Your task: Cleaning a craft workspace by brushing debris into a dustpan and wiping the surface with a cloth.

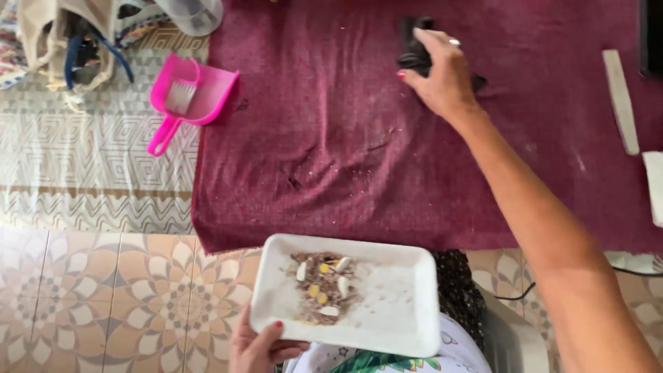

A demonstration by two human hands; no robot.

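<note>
At the far left, a pink dustpan [190, 97] lies half on the patterned mat, just beside the dark red cloth [331, 173]. Lower, the left hand [259, 345] is clamped on the near corner of a white tray [387, 304] that carries a small heap of crumbs and scraps. I think the tray should stay level, so the heap does not slide. To the right, the right hand [442, 76] closes on a black object [414, 55]; a firm grip seems wise before lifting.
</note>
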